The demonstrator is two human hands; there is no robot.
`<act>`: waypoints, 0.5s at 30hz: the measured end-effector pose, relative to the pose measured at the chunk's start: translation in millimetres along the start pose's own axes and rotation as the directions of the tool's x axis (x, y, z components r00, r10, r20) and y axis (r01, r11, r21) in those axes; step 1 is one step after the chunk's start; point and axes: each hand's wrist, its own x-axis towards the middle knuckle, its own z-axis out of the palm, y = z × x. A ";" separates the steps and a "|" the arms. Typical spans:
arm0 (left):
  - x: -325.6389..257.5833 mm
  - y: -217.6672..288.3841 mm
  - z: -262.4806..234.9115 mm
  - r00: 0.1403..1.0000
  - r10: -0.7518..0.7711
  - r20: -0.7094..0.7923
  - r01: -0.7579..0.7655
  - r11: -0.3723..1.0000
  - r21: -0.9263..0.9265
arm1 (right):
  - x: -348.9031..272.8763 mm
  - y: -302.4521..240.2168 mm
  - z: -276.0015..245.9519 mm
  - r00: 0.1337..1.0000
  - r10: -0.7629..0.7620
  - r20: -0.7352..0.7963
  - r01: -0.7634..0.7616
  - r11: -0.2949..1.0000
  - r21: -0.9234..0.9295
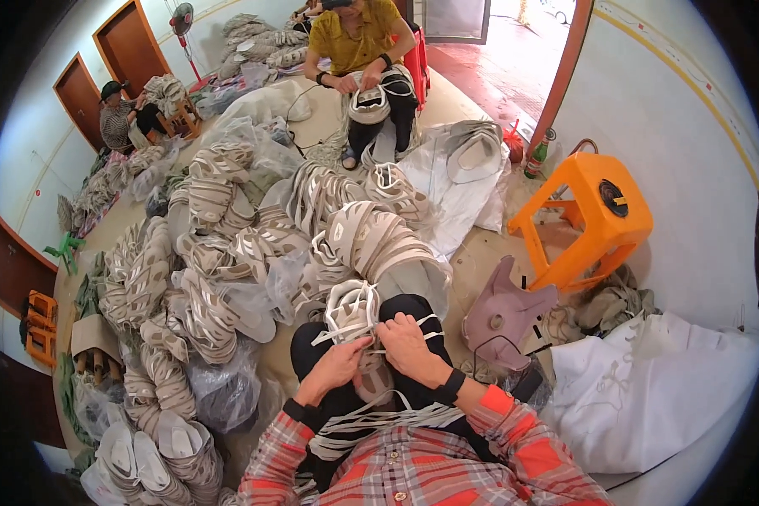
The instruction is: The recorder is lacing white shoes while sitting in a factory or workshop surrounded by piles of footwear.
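A beige and white shoe upper rests on my lap between my knees, its open collar turned away from me. My left hand pinches its near edge with thumb and forefinger. At the right side of the lacing, my right hand has its fingers bent closed around a flat white shoelace, whose loose end sticks out past the knuckles. The exact grip is partly hidden by the fingers. A bundle of white laces lies across my lap, below both hands.
Stacked shoe uppers lie just ahead, with more heaps to the left. A orange stool and a mauve plastic piece stand right, near white sacks. A co-worker sits ahead handling another upper.
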 end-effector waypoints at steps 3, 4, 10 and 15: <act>20.7 -5.9 -7.2 0.987 0.162 0.001 -0.155 0.944 0.291 | 1.7 -1.7 5.6 0.999 0.047 0.012 -0.047 0.999 0.019; 27.8 -15.3 -7.2 0.959 0.276 -0.058 -0.250 0.928 0.274 | 4.3 -7.4 6.3 0.999 0.035 0.011 -0.035 0.999 0.026; 35.0 -6.7 0.8 0.975 0.203 -0.091 -0.148 0.897 0.416 | 0.1 -9.5 3.8 0.998 0.049 -0.026 -0.047 0.995 0.089; 28.9 -0.8 5.8 0.959 0.281 -0.029 -0.160 0.627 0.762 | -0.8 0.4 10.0 1.000 0.025 0.018 -0.028 0.985 0.168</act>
